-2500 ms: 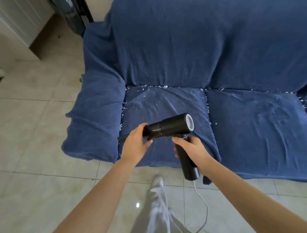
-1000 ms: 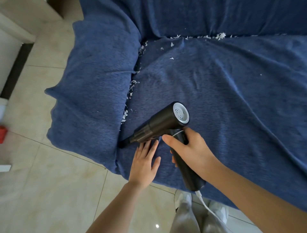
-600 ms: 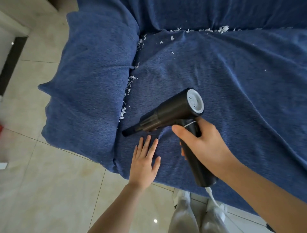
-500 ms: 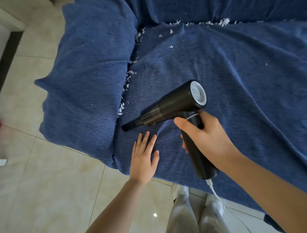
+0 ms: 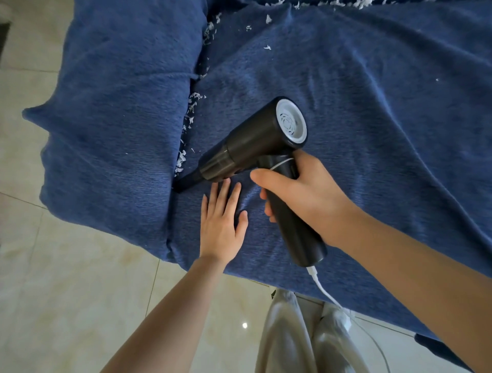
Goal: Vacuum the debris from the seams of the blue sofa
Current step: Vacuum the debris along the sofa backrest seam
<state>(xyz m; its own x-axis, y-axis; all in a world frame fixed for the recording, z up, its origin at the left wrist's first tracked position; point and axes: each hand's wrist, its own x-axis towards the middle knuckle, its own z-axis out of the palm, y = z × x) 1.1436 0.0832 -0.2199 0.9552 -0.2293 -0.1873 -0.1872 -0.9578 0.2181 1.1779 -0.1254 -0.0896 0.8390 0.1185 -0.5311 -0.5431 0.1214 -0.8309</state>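
The blue sofa [image 5: 372,111] fills the upper view, its left armrest [image 5: 119,111] beside the seat cushion. White debris [image 5: 189,117] lines the seam between armrest and cushion, with more at the back seam [image 5: 343,2]. My right hand [image 5: 300,197] grips the handle of a black handheld vacuum [image 5: 255,143]. The vacuum's narrow nozzle [image 5: 186,183] touches the near end of the side seam. My left hand [image 5: 222,221] lies flat on the cushion with fingers spread, just below the nozzle.
Beige tiled floor [image 5: 66,292] lies left of and below the sofa. A white cord [image 5: 327,292] runs from the vacuum's handle down past my light trouser legs [image 5: 300,338]. The sofa's front edge [image 5: 239,274] is close to my legs.
The view has come closer to the sofa. The vacuum's nozzle has gone down to the near end of the side seam. My left hand stays flat on the cushion.
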